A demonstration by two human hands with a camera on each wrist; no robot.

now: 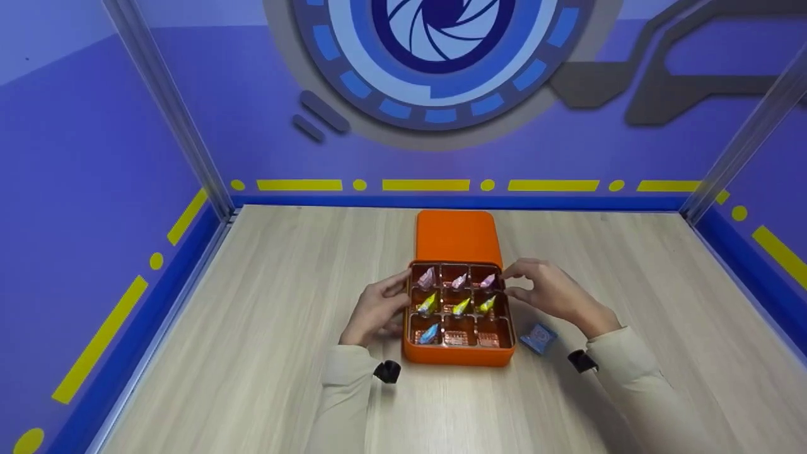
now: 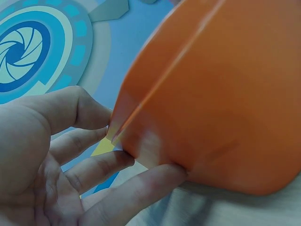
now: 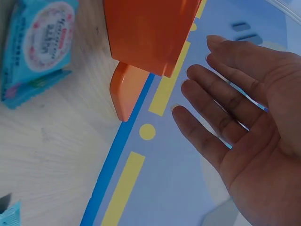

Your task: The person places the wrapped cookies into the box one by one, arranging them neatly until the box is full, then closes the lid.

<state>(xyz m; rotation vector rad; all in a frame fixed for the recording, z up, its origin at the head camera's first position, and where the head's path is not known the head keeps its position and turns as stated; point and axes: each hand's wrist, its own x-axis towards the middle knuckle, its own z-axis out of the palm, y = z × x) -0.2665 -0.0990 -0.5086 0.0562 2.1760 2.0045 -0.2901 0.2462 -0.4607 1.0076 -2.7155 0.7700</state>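
An orange box (image 1: pixel 459 355) stands on the table with a brown divided tray in it. Pink-wrapped packets (image 1: pixel 459 280) sit in its back row and yellow-wrapped ones (image 1: pixel 461 307) in the middle row. One blue packet (image 1: pixel 429 333) stands in the front left compartment. My left hand (image 1: pixel 377 310) touches the box's left wall, thumb at the rim and other fingertips lower down in the left wrist view. By the back right corner is my right hand (image 1: pixel 555 295), its fingers loosely extended and holding nothing in the right wrist view. A blue wrapped packet (image 1: pixel 540 339) lies right of the box.
An orange lid (image 1: pixel 457 236) lies directly behind the box. In the right wrist view, a blue corner (image 3: pixel 10 215) shows at the lower left edge. Purple printed panels (image 1: pixel 82 189) wall the table (image 1: pixel 296 265) at the back and both sides.
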